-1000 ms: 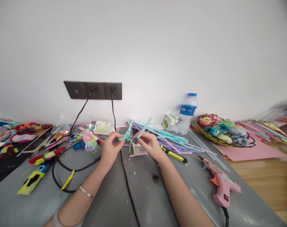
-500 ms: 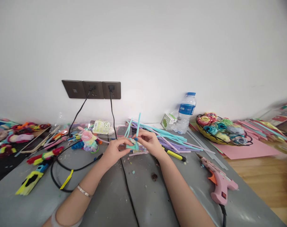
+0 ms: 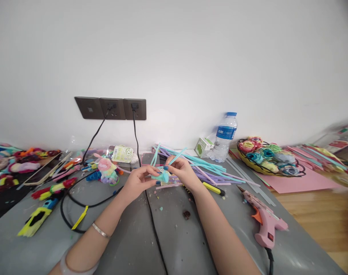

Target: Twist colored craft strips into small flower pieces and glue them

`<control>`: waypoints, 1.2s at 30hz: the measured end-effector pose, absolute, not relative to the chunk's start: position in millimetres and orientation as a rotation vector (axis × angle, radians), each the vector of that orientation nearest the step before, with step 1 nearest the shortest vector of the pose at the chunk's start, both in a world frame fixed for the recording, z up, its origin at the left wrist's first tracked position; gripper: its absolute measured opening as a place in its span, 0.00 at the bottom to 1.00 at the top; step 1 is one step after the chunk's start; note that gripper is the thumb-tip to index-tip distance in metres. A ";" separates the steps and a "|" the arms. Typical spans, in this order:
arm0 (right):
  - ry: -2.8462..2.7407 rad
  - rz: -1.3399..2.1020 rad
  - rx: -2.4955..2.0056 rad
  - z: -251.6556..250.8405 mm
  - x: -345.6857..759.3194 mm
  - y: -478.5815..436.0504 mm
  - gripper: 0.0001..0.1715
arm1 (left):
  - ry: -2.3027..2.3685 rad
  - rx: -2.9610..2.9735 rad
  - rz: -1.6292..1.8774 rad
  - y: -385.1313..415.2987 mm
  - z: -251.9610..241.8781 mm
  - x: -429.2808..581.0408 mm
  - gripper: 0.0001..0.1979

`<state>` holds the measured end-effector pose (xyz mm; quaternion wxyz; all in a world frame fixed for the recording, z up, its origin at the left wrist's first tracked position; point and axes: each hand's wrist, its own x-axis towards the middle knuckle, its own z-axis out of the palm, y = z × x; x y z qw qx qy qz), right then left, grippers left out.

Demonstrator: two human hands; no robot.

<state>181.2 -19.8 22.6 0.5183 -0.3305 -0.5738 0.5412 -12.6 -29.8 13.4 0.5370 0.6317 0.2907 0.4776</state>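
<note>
Between my two hands, above the middle of the table, is a coiled light-blue pipe cleaner (image 3: pixel 163 176). My left hand (image 3: pixel 140 178) pinches its left side with thumb and fingers. With thumb and forefinger, my right hand (image 3: pixel 178 170) grips the same pipe cleaner at its upper right, and a free end slants up and right past the fingers. Behind the hands lies a pile of loose blue and purple pipe cleaners (image 3: pixel 209 167). A yellow and black cutter knife (image 3: pixel 214 188) rests beside my right wrist.
A pink glue gun (image 3: pixel 267 221) lies on the right, near a basket of fabric-like flowers (image 3: pixel 272 156). A water bottle (image 3: pixel 224 137) and small carton (image 3: pixel 204 147) stand by the wall. Black cables (image 3: pixel 152 217) cross the table; colourful pipe-cleaner figures (image 3: pixel 106 172) sit left.
The free end of the blue pipe cleaner has swung from upright to slanting right. My right hand has turned slightly with it, and the coiled part now shows more.
</note>
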 end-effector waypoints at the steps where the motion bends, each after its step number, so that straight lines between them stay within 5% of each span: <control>1: -1.378 1.311 -0.792 23.2 180.8 -20.1 0.20 | 0.684 1.499 1.148 -29.5 13.3 -12.7 0.07; 23: -1.312 1.395 -0.748 19.3 179.9 -20.2 0.19 | 0.658 1.589 1.464 -41.4 23.1 -12.5 0.04; 36: -1.528 1.054 -0.876 22.0 172.5 -25.8 0.10 | 1.055 1.527 1.583 -29.5 9.3 -13.4 0.03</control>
